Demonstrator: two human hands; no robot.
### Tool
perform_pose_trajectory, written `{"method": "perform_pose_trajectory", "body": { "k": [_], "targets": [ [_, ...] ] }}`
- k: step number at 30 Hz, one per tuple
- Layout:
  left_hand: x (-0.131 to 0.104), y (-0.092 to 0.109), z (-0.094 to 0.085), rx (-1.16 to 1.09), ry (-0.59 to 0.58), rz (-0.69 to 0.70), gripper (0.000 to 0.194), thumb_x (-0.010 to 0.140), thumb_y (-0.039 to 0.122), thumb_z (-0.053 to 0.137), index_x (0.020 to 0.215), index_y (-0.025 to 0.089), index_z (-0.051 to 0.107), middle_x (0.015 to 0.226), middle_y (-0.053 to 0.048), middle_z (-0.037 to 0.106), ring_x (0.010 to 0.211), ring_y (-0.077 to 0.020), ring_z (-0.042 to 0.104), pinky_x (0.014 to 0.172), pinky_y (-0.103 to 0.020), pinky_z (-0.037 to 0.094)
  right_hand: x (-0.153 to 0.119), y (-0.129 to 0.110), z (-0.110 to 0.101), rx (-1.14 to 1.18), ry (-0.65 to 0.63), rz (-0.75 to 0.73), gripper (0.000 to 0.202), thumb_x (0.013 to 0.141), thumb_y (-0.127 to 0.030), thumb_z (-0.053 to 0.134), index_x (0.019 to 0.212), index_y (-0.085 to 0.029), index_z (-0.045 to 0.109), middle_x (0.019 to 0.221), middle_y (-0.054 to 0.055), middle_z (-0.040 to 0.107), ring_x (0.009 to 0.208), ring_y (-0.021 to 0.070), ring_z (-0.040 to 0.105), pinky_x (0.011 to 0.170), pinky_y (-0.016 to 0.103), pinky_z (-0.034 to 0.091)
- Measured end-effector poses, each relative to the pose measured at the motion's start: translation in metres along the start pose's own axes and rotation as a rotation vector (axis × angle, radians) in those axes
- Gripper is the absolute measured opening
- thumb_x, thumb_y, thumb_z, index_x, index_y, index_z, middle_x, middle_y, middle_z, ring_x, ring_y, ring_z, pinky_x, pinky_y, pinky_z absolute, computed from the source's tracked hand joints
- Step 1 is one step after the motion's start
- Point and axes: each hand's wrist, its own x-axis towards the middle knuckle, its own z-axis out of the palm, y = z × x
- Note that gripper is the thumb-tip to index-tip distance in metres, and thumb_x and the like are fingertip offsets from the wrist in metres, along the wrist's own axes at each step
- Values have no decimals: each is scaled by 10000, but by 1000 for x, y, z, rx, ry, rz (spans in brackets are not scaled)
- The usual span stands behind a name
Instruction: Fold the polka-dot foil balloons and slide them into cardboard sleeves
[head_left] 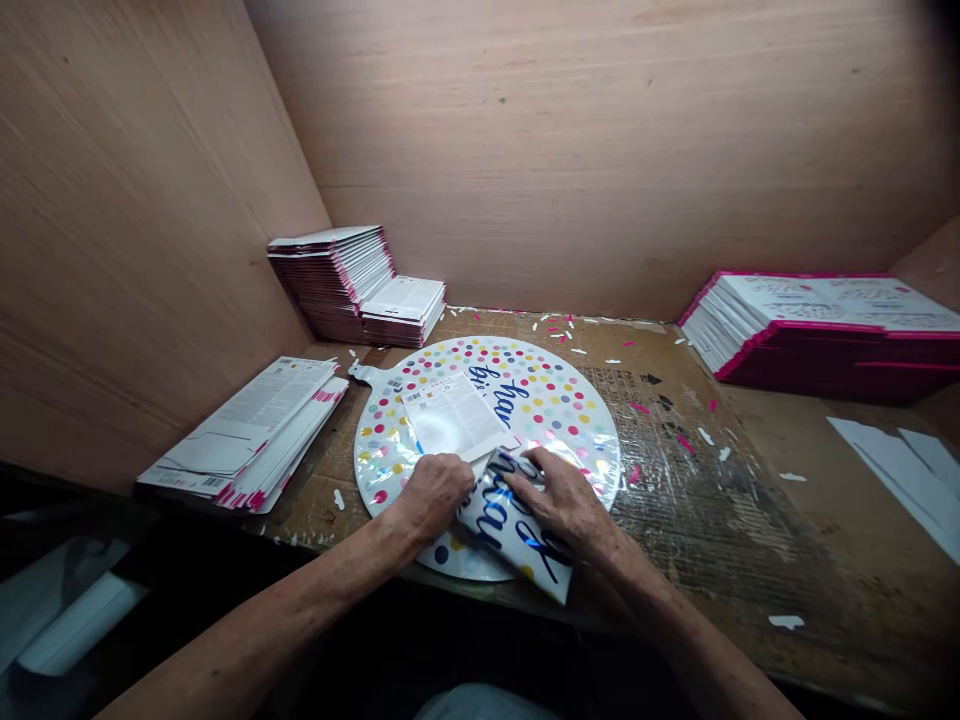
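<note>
A round foil balloon (577, 410) with coloured dots and blue lettering lies flat, its tail to the left. On top of it rests a white printed card sleeve (454, 415). My left hand (442, 490) is closed on the left edge of a folded foil balloon (517, 530), beside the sleeve's lower edge. My right hand (562, 500) holds the folded balloon from the right, thumb and fingers pressed on it. The folded balloon slants toward me, its lower corner past the round one. What lies under my fingers is hidden.
Stacked card sleeves (322, 285) stand at the back left, with another pile (262, 420) nearer. Pink-edged packs (825, 340) are at the right, near white sheets (900, 480). Paper scraps dot the cardboard-covered table (697, 520). Wooden panels (562, 150) rise behind and at the sides.
</note>
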Motion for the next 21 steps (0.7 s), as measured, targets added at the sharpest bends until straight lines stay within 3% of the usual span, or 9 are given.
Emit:
{"method": "perform_pose_trajectory", "body": {
  "k": [3, 9, 13, 17, 21],
  "targets": [
    [-8, -6, -7, 79, 48, -14, 300, 818, -38, 368, 846, 61, 650, 827, -172, 663, 791, -269, 658, 638, -343, 506, 5, 0, -3, -39, 92, 50, 410, 886, -448, 546, 1182, -164, 534, 1085, 116, 628, 951, 228, 582, 751, 288, 397],
    [-12, -15, -10, 265, 280, 99, 279, 849, -25, 376, 780, 122, 603, 755, -93, 635, 700, -221, 635, 557, -290, 450, 22, -13, -10, -194, -118, 121, 264, 912, -387, 505, 917, -153, 627, 919, 113, 678, 870, 227, 597, 661, 281, 333],
    [-7, -20, -12, 308, 395, 118, 268, 865, -12, 390, 769, 135, 593, 743, -80, 623, 684, -220, 620, 541, -297, 423, 24, -15, -11, -173, -137, 123, 303, 917, -421, 499, 891, -152, 636, 889, 101, 683, 822, 214, 606, 628, 272, 326],
    [-4, -21, -13, 309, 435, 132, 258, 871, -7, 399, 777, 131, 597, 745, -81, 624, 671, -223, 610, 544, -310, 415, 25, -11, -13, -85, -162, 123, 370, 874, -514, 549, 878, -155, 640, 861, 79, 679, 782, 199, 603, 598, 253, 328],
    [-4, -18, -15, 277, 461, 152, 253, 886, -4, 397, 818, 124, 605, 777, -89, 631, 705, -216, 609, 560, -305, 412, 29, -7, -10, -23, -98, 167, 390, 877, -517, 542, 793, -150, 642, 777, 75, 668, 717, 192, 587, 572, 252, 321]
  ]
}}
